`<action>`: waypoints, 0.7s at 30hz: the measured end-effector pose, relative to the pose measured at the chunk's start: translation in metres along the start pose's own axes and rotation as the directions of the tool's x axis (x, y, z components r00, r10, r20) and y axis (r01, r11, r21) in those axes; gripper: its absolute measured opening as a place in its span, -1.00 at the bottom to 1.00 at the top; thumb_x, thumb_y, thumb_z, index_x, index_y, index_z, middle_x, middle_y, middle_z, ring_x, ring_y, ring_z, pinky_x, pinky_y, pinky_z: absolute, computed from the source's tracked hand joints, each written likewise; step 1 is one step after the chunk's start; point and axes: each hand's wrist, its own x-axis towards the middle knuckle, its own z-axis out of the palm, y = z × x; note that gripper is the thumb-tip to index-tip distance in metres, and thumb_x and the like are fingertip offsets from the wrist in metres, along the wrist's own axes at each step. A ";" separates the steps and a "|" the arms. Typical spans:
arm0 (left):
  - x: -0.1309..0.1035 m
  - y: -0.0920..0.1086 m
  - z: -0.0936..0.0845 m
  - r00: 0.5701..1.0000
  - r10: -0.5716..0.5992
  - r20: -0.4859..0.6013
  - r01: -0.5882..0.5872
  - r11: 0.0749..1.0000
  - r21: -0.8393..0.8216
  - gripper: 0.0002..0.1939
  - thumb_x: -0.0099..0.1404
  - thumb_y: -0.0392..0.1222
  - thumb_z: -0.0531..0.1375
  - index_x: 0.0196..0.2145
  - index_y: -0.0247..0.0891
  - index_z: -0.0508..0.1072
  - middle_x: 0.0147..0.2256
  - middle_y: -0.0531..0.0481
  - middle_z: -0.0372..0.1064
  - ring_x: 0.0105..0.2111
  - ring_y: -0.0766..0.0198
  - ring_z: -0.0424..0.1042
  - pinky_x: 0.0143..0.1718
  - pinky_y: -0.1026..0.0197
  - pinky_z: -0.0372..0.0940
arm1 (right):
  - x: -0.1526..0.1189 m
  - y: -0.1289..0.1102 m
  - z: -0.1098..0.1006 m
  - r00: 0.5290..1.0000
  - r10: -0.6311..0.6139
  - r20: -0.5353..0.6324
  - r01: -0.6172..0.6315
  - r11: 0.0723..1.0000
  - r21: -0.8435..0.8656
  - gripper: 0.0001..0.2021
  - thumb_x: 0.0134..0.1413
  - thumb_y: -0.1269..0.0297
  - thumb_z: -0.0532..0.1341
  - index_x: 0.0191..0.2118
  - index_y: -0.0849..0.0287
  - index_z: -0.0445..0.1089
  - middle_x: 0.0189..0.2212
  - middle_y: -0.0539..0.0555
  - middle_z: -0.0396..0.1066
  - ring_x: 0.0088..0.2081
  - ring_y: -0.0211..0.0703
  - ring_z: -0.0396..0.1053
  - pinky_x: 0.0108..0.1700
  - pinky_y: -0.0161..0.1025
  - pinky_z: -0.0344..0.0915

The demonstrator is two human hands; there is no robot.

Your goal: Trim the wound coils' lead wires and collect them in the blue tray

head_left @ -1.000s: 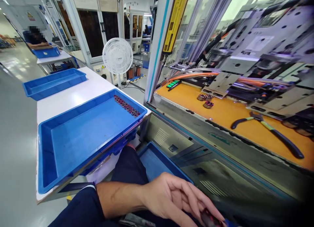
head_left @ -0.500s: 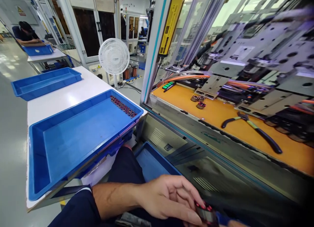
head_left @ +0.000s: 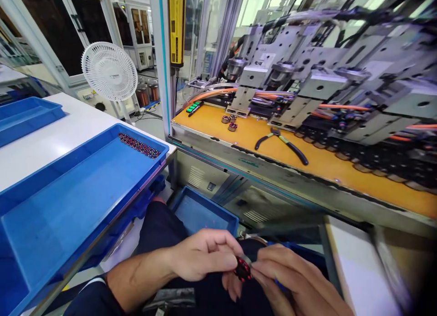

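Note:
A small round motor stator (head_left: pixel 243 268), with red-tipped slots round its dark face and a metallic rim, is held tilted low in front of me. My left hand (head_left: pixel 208 257) is closed on it, thumb on the near side and fingers behind. From the other side, the fingertips of my right hand (head_left: pixel 290 277) pinch together at the stator's edge. A bit of a blue object (head_left: pixel 280 285) shows under the right fingers; most of it is hidden, so its kind is unclear.
On the left, a blue tray (head_left: pixel 78 184) holds rows of stators (head_left: pixel 139 145) at its far end. Pliers (head_left: pixel 282 145), a few loose stators (head_left: pixel 232 126) and a dark row of stators (head_left: pixel 375 156) lie on the orange machine bench (head_left: pixel 211 120). A white fan (head_left: pixel 109 71) stands behind.
My view has swung to the right. Both hands now show more fully, and the stator sits between them with its face tilted. My right hand has come further into view.

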 end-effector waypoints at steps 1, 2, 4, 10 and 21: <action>-0.001 0.000 0.000 0.999 0.043 -0.016 -0.043 0.999 0.022 -0.65 0.22 -0.03 0.31 -0.20 -0.35 0.37 -0.49 0.03 0.46 -0.60 0.38 0.46 -0.56 0.40 0.28 | 0.001 0.000 0.000 1.000 0.007 -0.002 -0.007 1.000 -0.015 -0.90 0.17 0.47 0.16 -0.27 0.12 0.35 -0.51 -0.01 0.46 -0.50 -0.27 0.46 -0.47 -0.39 0.40; -0.001 0.002 0.002 0.995 0.093 -0.040 -0.092 0.995 0.044 -0.69 0.24 -0.10 0.30 -0.17 -0.33 0.35 -0.46 0.02 0.48 -0.57 0.37 0.49 -0.54 0.41 0.30 | 0.000 0.001 0.000 1.000 0.022 -0.002 -0.022 0.999 -0.034 -0.89 0.17 0.47 0.15 -0.27 0.13 0.36 -0.50 0.00 0.46 -0.49 -0.27 0.46 -0.46 -0.39 0.40; -0.003 0.006 0.007 0.977 0.187 -0.105 -0.178 0.980 0.089 -0.72 0.22 -0.22 0.31 -0.16 -0.29 0.34 -0.34 -0.02 0.50 -0.46 0.34 0.55 -0.47 0.39 0.36 | -0.002 0.001 0.002 0.997 0.079 -0.014 -0.080 0.994 -0.068 -0.89 0.18 0.47 0.14 -0.27 0.14 0.37 -0.50 0.00 0.45 -0.49 -0.28 0.45 -0.43 -0.40 0.40; -0.002 0.016 0.019 0.913 0.332 -0.235 -0.335 0.942 0.030 -0.61 -0.01 -0.35 0.44 -0.33 -0.25 0.31 -0.13 0.00 0.48 -0.01 0.11 0.49 0.02 0.06 0.35 | -0.008 0.000 0.008 0.968 0.245 -0.050 -0.242 0.968 0.060 -0.88 0.14 0.53 0.16 -0.29 0.18 0.36 -0.46 0.01 0.41 -0.42 -0.31 0.42 -0.37 -0.41 0.38; 0.006 0.003 -0.001 0.998 -0.030 -0.054 0.029 0.999 -0.017 -0.64 0.24 0.02 0.28 -0.22 -0.37 0.37 -0.54 0.00 0.47 -0.64 0.34 0.46 -0.60 0.40 0.26 | -0.012 0.009 0.002 0.983 0.186 -0.005 -0.182 0.965 0.187 -0.82 0.09 0.57 0.18 -0.24 0.16 0.39 -0.45 0.03 0.43 -0.43 -0.27 0.42 -0.39 -0.35 0.39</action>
